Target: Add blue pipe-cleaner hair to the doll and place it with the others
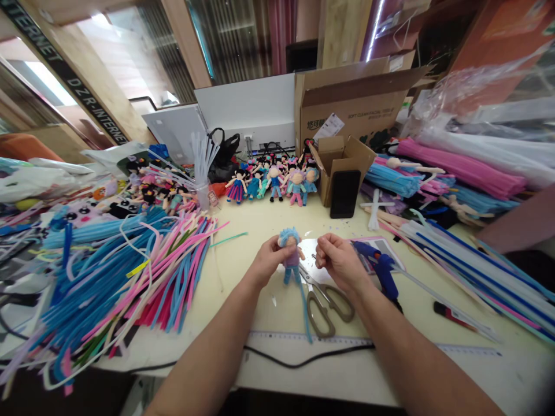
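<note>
My left hand (pixel 269 260) is closed round a small pipe-cleaner doll (pixel 292 257) with light blue hair, a purple top and blue legs. The doll is held upright above the table. A single blue pipe cleaner (pixel 306 315) runs down from near its legs towards the ruler. To the right of the doll, and apart from it, my right hand (pixel 339 259) is pinched; whatever its fingertips may hold is too small to make out. Grey-handled scissors (pixel 321 320) lie between my forearms, blades pointing away. Beyond my right wrist rests a blue glue gun (pixel 381 268).
Piles of coloured pipe cleaners lie left (pixel 108 283) and right (pixel 468 260). Finished dolls (pixel 275 182) line the back, beside a small cardboard box (pixel 342 159) and a standing black phone (pixel 344 193). A clear ruler (pixel 281 338) and black cable (pixel 299 364) cross the front.
</note>
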`<state>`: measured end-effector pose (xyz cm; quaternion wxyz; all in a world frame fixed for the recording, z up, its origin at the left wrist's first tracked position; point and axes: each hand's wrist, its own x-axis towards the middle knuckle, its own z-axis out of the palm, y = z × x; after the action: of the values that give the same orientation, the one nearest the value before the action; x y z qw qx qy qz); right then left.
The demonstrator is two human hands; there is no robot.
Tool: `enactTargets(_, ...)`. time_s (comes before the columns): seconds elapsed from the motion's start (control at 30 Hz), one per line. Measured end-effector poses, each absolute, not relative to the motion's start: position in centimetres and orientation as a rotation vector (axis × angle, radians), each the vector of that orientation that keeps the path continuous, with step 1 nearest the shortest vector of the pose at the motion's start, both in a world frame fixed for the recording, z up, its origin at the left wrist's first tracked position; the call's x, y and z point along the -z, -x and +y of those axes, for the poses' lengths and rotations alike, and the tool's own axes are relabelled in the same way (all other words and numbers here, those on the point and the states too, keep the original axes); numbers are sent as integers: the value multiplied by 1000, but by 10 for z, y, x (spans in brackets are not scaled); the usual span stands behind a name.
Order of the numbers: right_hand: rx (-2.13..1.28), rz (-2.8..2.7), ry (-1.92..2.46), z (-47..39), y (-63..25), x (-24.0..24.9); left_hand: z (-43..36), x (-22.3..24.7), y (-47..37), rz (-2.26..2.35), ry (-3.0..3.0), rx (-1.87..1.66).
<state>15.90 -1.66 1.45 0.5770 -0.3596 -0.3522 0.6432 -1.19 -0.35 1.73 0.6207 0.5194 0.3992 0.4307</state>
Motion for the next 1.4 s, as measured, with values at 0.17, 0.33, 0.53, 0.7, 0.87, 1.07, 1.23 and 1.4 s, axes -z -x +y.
enactTargets(0.17,-1467,-856,869,-17,-158,-13,-5,-18,10,941,-1254,-980)
enactTargets(0.33,-1423,-907,898,-17,-157,-11,-5,-18,9,953,-1262,-977)
enactTargets(0.53,-1245,-970,950,-16,-158,-6,-7,-20,7,951,-1253,-949)
enactTargets(0.7,-1304,-927,924,-19,-158,-13,-7,-21,6,941,-1250,-945)
enactTargets(0.87,-1382,-889,819,-20,-158,-18,-7,-20,6,937,-1257,-948)
enactTargets(1.07,-1388,-917,817,-20,-158,-14,-7,-19,7,937,-1261,-959)
enactTargets(1.23,-1271,-984,874,-20,-155,-13,-7,-20,5,951,-1253,-953)
enactTargets(1.4,-1021,-1188,1009,-24,-148,-11,-9,-18,3,1076,-1317,-1000)
